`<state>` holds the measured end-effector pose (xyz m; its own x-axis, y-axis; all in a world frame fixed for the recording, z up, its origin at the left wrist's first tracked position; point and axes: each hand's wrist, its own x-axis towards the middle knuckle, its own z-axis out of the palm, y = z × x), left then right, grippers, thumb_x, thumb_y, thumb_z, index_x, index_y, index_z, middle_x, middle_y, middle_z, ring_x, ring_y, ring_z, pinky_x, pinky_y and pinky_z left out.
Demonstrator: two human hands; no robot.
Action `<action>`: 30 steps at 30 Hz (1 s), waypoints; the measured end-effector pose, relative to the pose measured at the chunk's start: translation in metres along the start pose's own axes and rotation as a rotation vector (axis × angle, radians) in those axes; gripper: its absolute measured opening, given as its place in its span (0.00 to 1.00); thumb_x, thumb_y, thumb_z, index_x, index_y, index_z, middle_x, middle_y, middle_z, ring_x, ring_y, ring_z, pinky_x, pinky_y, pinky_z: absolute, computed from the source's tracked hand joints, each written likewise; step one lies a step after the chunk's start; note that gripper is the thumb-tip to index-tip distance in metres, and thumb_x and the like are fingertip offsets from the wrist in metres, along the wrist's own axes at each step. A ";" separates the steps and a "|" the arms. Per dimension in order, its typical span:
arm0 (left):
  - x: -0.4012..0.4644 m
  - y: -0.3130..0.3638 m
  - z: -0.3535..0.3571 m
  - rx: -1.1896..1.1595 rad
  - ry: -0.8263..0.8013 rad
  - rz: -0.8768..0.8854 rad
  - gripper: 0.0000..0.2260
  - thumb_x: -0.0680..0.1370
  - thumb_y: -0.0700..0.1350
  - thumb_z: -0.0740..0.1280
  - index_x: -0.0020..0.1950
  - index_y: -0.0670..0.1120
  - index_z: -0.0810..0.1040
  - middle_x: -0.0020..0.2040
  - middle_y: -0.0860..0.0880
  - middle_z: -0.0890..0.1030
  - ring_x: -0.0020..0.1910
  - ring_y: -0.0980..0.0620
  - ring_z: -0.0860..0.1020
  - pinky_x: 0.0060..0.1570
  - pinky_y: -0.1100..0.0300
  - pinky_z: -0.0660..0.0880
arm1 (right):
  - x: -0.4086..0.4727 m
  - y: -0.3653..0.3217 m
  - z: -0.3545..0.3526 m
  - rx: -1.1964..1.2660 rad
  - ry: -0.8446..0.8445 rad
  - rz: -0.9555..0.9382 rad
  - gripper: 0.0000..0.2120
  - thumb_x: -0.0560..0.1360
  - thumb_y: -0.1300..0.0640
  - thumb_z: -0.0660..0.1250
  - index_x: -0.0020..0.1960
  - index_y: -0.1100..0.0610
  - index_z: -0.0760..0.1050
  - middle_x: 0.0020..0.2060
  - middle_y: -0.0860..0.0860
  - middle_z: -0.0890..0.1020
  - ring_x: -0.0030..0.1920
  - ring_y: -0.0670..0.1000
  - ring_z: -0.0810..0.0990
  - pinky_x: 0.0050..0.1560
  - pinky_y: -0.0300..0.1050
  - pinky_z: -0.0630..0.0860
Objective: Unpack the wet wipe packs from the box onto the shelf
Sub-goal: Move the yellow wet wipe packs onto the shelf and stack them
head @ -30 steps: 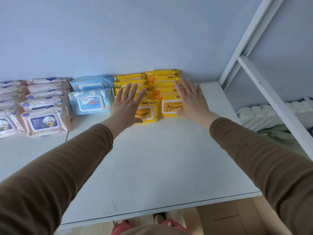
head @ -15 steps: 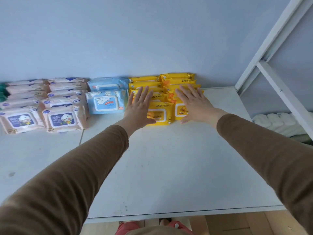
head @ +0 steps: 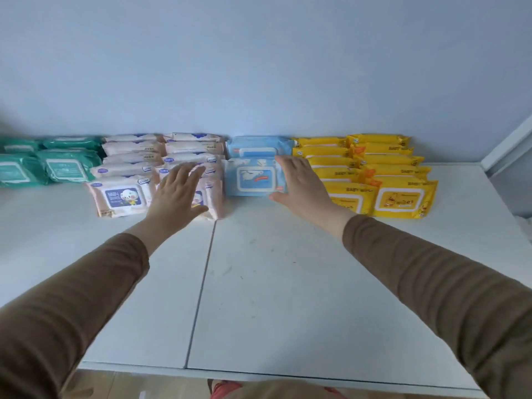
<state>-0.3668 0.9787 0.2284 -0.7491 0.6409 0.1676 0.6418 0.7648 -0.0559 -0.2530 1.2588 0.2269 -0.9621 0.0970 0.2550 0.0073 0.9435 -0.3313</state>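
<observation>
Across the middle of the frame, soft plastic wipe packs lie in overlapping rows on a white shelf [head: 288, 283] against a pale blue wall [head: 259, 67]: green packs [head: 66, 165] at far left, pink packs [head: 126, 171], blue packs [head: 253, 174] at centre, yellow packs [head: 400, 180] at right. Each is a flat pillow shape with a rounded flap label. Both arms in brown sleeves [head: 431, 283] reach forward from the lower corners. Left hand [head: 178, 194] lies flat, fingers straight, over the right pink stack. Right hand [head: 302, 185] rests its straight, spread fingers on the front blue pack's right edge; neither grips. Yellow labels read "BABY WIPES".
</observation>
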 end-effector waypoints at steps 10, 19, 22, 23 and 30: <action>0.021 -0.071 0.041 0.057 -0.101 0.190 0.43 0.75 0.65 0.63 0.81 0.46 0.47 0.81 0.45 0.52 0.79 0.43 0.53 0.73 0.43 0.58 | 0.043 -0.036 0.062 -0.380 0.068 0.185 0.39 0.68 0.34 0.70 0.70 0.55 0.66 0.61 0.54 0.74 0.62 0.58 0.71 0.67 0.52 0.64; 0.012 -0.073 0.037 -0.071 -0.059 0.166 0.41 0.78 0.66 0.57 0.81 0.49 0.41 0.81 0.48 0.43 0.80 0.46 0.44 0.76 0.45 0.49 | 0.055 -0.070 0.057 -0.377 0.023 0.330 0.42 0.70 0.40 0.72 0.76 0.56 0.60 0.73 0.54 0.67 0.74 0.57 0.62 0.76 0.59 0.51; -0.011 -0.103 0.038 -0.104 0.072 0.218 0.40 0.77 0.62 0.63 0.81 0.49 0.48 0.81 0.47 0.49 0.80 0.46 0.46 0.77 0.46 0.52 | 0.039 -0.099 0.065 -0.159 0.217 0.204 0.39 0.69 0.44 0.75 0.74 0.56 0.64 0.71 0.53 0.70 0.70 0.57 0.67 0.71 0.53 0.61; -0.018 -0.122 0.041 -0.099 0.099 0.221 0.40 0.76 0.61 0.66 0.81 0.49 0.51 0.81 0.47 0.51 0.80 0.45 0.48 0.77 0.46 0.53 | 0.032 -0.109 0.072 -0.046 0.245 0.199 0.38 0.69 0.45 0.76 0.73 0.56 0.65 0.69 0.53 0.72 0.68 0.57 0.68 0.69 0.50 0.64; -0.041 -0.230 0.046 0.051 0.012 0.084 0.43 0.74 0.58 0.71 0.81 0.50 0.50 0.80 0.44 0.53 0.79 0.42 0.50 0.76 0.45 0.52 | 0.024 -0.168 0.127 0.377 0.102 0.552 0.53 0.64 0.43 0.80 0.77 0.60 0.55 0.72 0.56 0.66 0.71 0.57 0.65 0.71 0.52 0.64</action>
<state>-0.4912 0.7798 0.1890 -0.6909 0.7021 0.1722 0.6926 0.7112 -0.1206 -0.3122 1.0629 0.1735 -0.8140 0.5798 0.0355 0.3768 0.5736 -0.7273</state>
